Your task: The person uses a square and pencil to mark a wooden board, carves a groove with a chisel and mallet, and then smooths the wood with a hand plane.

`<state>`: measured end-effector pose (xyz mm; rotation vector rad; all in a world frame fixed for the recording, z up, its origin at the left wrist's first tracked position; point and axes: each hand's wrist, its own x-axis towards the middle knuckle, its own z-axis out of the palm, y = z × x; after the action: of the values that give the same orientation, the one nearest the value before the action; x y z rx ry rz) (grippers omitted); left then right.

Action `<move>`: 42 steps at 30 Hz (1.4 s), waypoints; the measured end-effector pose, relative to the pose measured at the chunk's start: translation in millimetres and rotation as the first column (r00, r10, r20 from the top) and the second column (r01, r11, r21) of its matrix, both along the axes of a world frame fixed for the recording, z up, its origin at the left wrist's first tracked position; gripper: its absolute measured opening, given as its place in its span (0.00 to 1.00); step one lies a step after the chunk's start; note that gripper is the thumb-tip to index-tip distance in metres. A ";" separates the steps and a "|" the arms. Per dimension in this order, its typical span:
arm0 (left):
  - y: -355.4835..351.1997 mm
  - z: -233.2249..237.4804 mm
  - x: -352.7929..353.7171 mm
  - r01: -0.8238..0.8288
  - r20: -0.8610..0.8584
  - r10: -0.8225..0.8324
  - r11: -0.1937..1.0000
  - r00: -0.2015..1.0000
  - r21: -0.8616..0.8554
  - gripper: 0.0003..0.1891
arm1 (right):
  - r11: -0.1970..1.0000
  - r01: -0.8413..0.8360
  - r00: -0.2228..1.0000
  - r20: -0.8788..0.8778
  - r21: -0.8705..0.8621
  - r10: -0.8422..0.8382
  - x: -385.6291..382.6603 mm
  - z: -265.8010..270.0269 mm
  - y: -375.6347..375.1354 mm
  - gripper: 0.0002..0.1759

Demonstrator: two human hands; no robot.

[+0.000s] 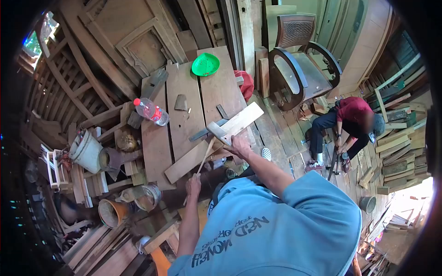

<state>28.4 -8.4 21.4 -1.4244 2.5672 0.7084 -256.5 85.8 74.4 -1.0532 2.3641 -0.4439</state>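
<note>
My left hand (193, 185) is closed round a thin wooden stick (205, 158), which slants up towards the workpiece at the table's near edge. My right hand (240, 148) grips the near end of a pale wooden board (246, 118), its fingers curled at the edge. A small wooden block (215, 130) sits against that end of the board, close to the stick's upper tip. Under the board lies a dark grey strip (199, 135). A wider loose plank (185, 162) slants beneath the stick.
The plank table (186, 112) carries a green plastic dish (205, 64), a bottle with a red cap (152, 112) and a small wood piece (181, 102). An armchair (299, 69) stands behind. To the right, a person (352, 119) in red crouches among stacked wood. Buckets (87, 149) and offcuts crowd the left.
</note>
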 end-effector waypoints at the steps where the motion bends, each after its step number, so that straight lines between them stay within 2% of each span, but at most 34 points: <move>1: -1.0 1.7 -0.2 0.048 -0.010 -0.048 0.997 0.999 -0.061 0.20 | 1.000 -0.006 1.000 0.003 0.003 0.006 1.6 0.2 0.7 0.32; 2: -1.3 -2.5 0.8 0.053 -0.030 -0.055 0.995 0.998 -0.086 0.18 | 0.958 -0.285 0.956 -0.064 0.018 0.285 0.8 2.3 1.5 0.31; 3: -0.9 -5.3 1.5 0.051 -0.030 -0.054 0.995 0.998 -0.086 0.18 | 0.842 -0.537 0.833 -0.127 0.049 0.538 -0.4 6.7 0.8 0.30; 4: -0.2 -6.7 0.6 0.056 -0.008 -0.056 0.997 0.998 -0.052 0.19 | 0.836 -0.546 0.831 -0.090 0.058 0.549 -4.0 -7.7 -4.3 0.33; 5: -0.1 -8.0 -1.5 0.059 0.012 -0.059 0.998 0.998 -0.018 0.19 | 0.835 -0.547 0.830 -0.094 0.058 0.550 -6.6 -20.1 -1.9 0.33; 6: 1.6 -5.5 -5.3 0.057 0.009 -0.057 0.998 0.998 -0.018 0.19 | 0.939 -0.344 0.935 -0.084 0.018 0.345 -4.6 -13.5 2.3 0.29; 7: 3.7 -2.9 -8.0 0.038 -0.012 -0.038 0.999 0.999 0.016 0.20 | 0.993 -0.121 0.991 -0.062 -0.019 0.119 -0.8 -10.0 6.3 0.25; 8: 6.1 -0.1 -9.8 0.022 -0.030 -0.020 0.999 0.999 0.049 0.20 | 0.994 -0.098 0.994 -0.057 -0.044 0.095 2.5 -15.3 9.1 0.23; 9: 8.6 -1.9 -8.5 0.028 -0.024 -0.027 0.998 0.999 0.049 0.20 | 0.995 -0.091 0.995 -0.051 -0.044 0.089 1.0 -26.5 11.9 0.23; 11: 7.8 -11.0 -10.1 0.007 -0.070 -0.002 0.998 0.998 0.066 0.21 | 0.857 -0.515 0.852 -0.089 0.027 0.515 -9.6 -44.2 15.3 0.24; 12: 8.9 -14.9 -11.4 -0.003 -0.092 0.010 0.997 0.996 0.076 0.21 | 0.902 -0.428 0.899 -0.078 0.053 0.431 -11.4 -26.8 18.8 0.27; 13: 8.9 -10.6 -19.6 0.007 -0.098 0.001 0.997 0.995 0.079 0.21 | 0.906 -0.419 0.903 -0.082 0.059 0.423 -11.5 -22.4 17.9 0.27; 15: 11.7 -2.0 -27.1 -0.012 -0.104 0.023 0.995 0.994 0.102 0.21 | 0.997 -0.065 0.998 -0.029 -0.029 0.064 0.7 -20.0 14.1 0.24; 16: 11.5 -5.5 -26.9 -0.019 -0.123 0.028 0.997 0.992 0.076 0.20 | 0.983 -0.183 0.983 -0.011 -0.002 0.183 2.0 -29.2 9.9 0.26; 17: 11.2 -7.7 -25.1 -0.003 -0.121 0.012 0.997 0.993 0.079 0.20 | 0.986 -0.168 0.986 -0.009 0.001 0.168 3.3 -36.5 9.7 0.26; 19: 5.3 -12.8 -23.0 0.030 -0.038 -0.031 0.999 0.999 -0.021 0.20 | 0.920 -0.389 0.907 -0.158 0.046 0.391 -2.5 -34.9 5.7 0.28; 20: 3.8 -14.2 -23.0 0.055 -0.088 -0.060 0.997 0.994 -0.057 0.20 | 0.980 -0.181 0.977 -0.130 -0.080 0.169 -5.1 -31.0 10.4 0.24; 21: 1.8 -13.1 -24.8 0.055 -0.034 -0.058 0.996 0.998 -0.071 0.20 | 0.985 -0.154 0.980 -0.138 -0.072 0.144 -9.6 -21.5 11.6 0.24; 23: 2.0 -7.9 -21.8 0.052 -0.050 -0.057 0.994 0.997 -0.092 0.19 | 0.998 -0.050 0.998 -0.033 0.024 0.051 -8.0 -9.8 12.4 0.23; 25: 0.4 -8.7 -17.1 0.082 0.011 -0.081 0.991 0.997 -0.110 0.19 | 0.928 -0.373 0.928 -0.033 -0.014 0.372 -19.3 -14.7 21.5 0.21; 27: -6.0 -23.9 -6.4 0.106 -0.115 -0.120 0.987 0.986 -0.124 0.18 | 0.930 -0.368 0.924 -0.113 -0.001 0.366 -26.1 -19.2 28.4 0.18; 29: -8.0 -27.0 -1.2 0.121 -0.108 -0.131 0.988 0.985 -0.097 0.18 | 0.993 -0.016 0.994 -0.108 -0.113 0.003 -10.5 -30.0 31.6 0.16; 31: -7.1 -24.6 1.6 0.132 -0.113 -0.136 0.990 0.984 -0.046 0.19 | 0.986 -0.160 0.987 0.016 0.043 0.160 -6.7 -28.3 22.7 0.21; 33: -14.0 -32.4 4.1 0.146 -0.112 -0.151 0.988 0.982 -0.051 0.19 | 0.898 -0.438 0.898 -0.013 0.043 0.439 -3.3 -10.1 28.3 0.29; 35: -24.9 -51.4 4.7 0.189 -0.276 -0.201 0.980 0.940 -0.067 0.20 | 0.925 -0.380 0.917 -0.138 -0.019 0.374 -2.7 -41.9 20.1 0.33; 37: -20.2 -23.0 -10.3 0.195 -0.181 -0.210 0.976 0.961 -0.093 0.20 | 0.994 -0.106 0.993 0.059 -0.013 0.106 7.3 -37.5 12.3 0.35; 38: -11.6 -1.0 -19.0 0.228 -0.192 -0.241 0.970 0.951 -0.087 0.20 | 0.996 -0.086 0.993 0.079 -0.031 0.088 10.9 -39.5 9.2 0.36; 40: 4.8 32.3 -34.0 0.168 -0.023 -0.184 0.933 0.983 -0.320 0.21 | 0.998 -0.048 0.994 0.098 -0.044 0.053 18.0 -46.2 7.0 0.38; 41: 1.4 22.4 -34.0 0.187 -0.030 -0.206 0.931 0.978 -0.314 0.21 | 0.993 -0.055 0.996 0.060 -0.109 0.062 18.5 -49.0 8.4 0.38; 42: -5.2 7.4 -25.2 0.175 -0.108 -0.232 0.906 0.967 -0.386 0.21 | 0.983 -0.067 0.997 0.019 -0.169 0.071 19.0 -55.8 11.3 0.38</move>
<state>3.2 -13.6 28.7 -1.1952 3.0411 0.3160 -237.5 97.1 18.6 -1.1936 2.2917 -0.6369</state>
